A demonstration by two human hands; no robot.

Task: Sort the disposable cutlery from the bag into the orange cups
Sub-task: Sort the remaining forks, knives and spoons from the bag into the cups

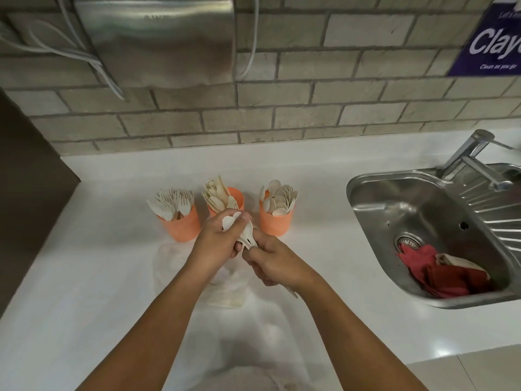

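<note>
Three orange cups stand in a row on the white counter: the left cup [181, 225] holds forks, the middle cup [238, 197] holds knives, the right cup [275, 222] holds spoons. In front of them my left hand [218, 239] grips a small bunch of pale cutlery [245, 235], a spoon bowl showing near my fingertips. My right hand [272, 261] pinches the lower ends of the same bunch, and another piece pokes out below its wrist. The clear plastic bag [225, 289] lies flat under my hands, partly hidden by my forearms.
A steel sink [423, 210] with a red cloth [439, 275] inside sits to the right, its tap [473, 156] behind. A steel dispenser [158, 38] hangs on the brick wall. A dark panel [25, 179] borders the counter's left.
</note>
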